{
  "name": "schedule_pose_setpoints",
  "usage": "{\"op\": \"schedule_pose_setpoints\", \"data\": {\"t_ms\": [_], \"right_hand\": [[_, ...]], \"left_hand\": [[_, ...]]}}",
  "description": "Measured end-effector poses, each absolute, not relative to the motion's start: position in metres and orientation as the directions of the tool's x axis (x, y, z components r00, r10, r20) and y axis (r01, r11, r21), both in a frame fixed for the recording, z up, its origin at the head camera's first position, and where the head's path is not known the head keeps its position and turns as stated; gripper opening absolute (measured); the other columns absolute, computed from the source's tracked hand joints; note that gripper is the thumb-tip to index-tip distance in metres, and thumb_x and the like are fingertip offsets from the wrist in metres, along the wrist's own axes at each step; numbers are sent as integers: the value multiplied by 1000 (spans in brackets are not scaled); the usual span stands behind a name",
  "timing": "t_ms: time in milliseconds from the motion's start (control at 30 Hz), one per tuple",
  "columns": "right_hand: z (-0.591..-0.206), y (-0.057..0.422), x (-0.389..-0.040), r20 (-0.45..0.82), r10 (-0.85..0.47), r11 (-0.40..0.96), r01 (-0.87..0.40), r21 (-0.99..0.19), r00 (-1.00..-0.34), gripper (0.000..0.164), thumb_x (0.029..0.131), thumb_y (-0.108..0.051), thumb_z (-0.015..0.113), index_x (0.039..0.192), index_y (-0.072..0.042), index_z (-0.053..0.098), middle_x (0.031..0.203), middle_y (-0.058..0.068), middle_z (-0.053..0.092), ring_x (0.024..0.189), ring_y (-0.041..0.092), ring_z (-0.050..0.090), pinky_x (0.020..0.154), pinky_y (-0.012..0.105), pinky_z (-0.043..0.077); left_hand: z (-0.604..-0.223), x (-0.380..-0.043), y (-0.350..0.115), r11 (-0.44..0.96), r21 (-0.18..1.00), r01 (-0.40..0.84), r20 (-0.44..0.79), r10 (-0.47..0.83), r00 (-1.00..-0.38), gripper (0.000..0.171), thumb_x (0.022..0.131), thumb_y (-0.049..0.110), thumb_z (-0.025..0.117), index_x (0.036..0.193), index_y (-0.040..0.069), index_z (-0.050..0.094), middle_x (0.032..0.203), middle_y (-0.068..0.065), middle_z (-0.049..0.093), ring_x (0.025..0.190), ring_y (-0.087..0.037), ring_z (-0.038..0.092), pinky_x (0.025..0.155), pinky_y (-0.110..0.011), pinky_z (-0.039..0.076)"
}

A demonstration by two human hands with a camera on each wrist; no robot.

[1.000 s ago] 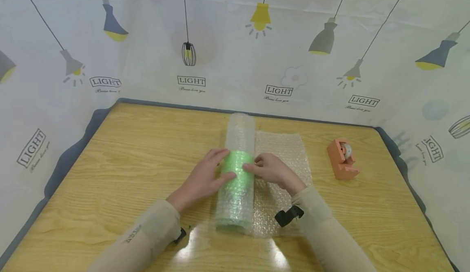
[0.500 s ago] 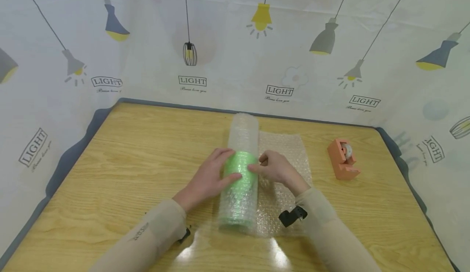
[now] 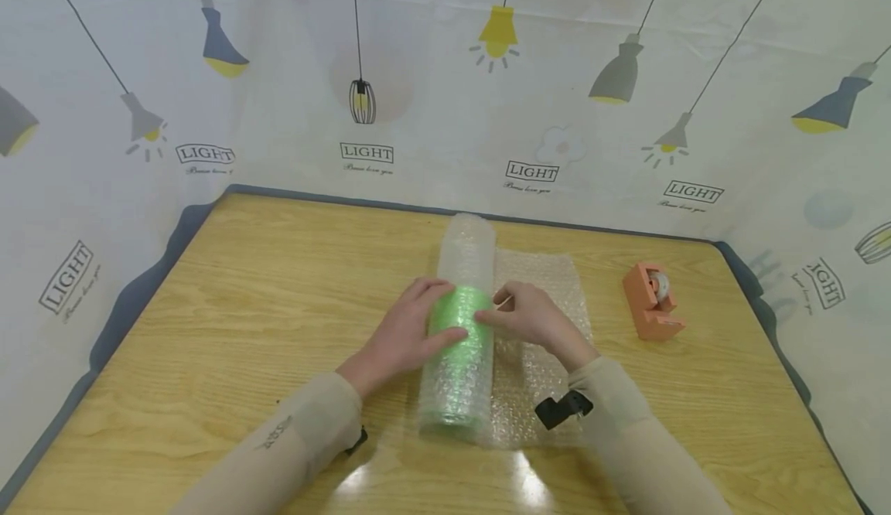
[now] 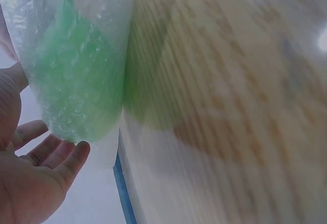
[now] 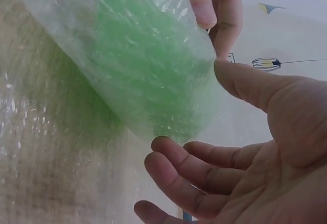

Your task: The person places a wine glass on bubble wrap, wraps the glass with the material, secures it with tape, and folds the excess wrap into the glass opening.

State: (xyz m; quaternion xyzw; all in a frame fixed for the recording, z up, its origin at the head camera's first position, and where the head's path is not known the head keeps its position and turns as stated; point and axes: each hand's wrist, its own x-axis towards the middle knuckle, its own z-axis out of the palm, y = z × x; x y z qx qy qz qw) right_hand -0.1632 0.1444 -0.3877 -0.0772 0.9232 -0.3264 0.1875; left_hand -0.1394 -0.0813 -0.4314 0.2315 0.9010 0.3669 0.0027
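Observation:
A roll of clear bubble wrap [image 3: 468, 248] lies lengthwise on the wooden table, around a green object [image 3: 459, 345] whose kind I cannot tell. From the roll's right side a flat sheet of bubble wrap [image 3: 550, 391] spreads over the tabletop. My left hand [image 3: 407, 329] touches the roll from the left, thumb on top and fingers loosely bent. On the other side, my right hand [image 3: 532, 318] rests its thumb on the roll. In the right wrist view, that hand's fingers [image 5: 168, 170] are loosely bent at the roll's lower side.
An orange tape dispenser [image 3: 653, 302] with a tape roll stands to the right of the sheet. White fabric printed with lamps [image 3: 445, 90] hangs behind and beside the wooden table [image 3: 278, 283].
The wrapped roll has shifted slightly to the right over the flat sheet. Both hands have moved right along with it. The tape dispenser stays in place.

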Motion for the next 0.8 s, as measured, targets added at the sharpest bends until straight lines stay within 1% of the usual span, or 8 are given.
{"op": "schedule_pose_setpoints", "data": {"t_ms": [167,300,500,800], "right_hand": [[-392,149,-163,-302,-266,765,-10,-644,-915,66,92,-47,75,125,8,61,113,21,70,99,31,68,81,42,62],[-396,152,-163,-286,-276,772,-34,-635,-917,68,92,-52,74,124,7,62,113,20,70,100,31,68,82,43,62],[-400,157,-163,-260,-292,779,-71,-623,-921,67,92,-54,73,123,5,64,115,20,71,105,33,68,86,46,61],[-406,165,-165,-274,-317,785,-89,-614,-908,71,94,-57,69,127,5,64,121,20,70,112,34,66,95,50,58]], "left_hand": [[-431,-140,-75,635,639,434,179,426,-887,73,93,42,77,150,5,50,149,-12,49,138,-30,48,118,-45,42],[-431,-141,-71,638,634,438,181,428,-886,72,93,43,77,149,6,51,148,-11,49,138,-29,48,117,-44,43],[-430,-140,-67,626,639,447,195,431,-881,72,92,43,78,148,7,52,146,-11,50,136,-29,47,115,-44,45],[-425,-137,-60,651,643,403,143,415,-898,74,92,46,76,151,10,50,151,-9,47,140,-28,43,116,-45,43]]}}
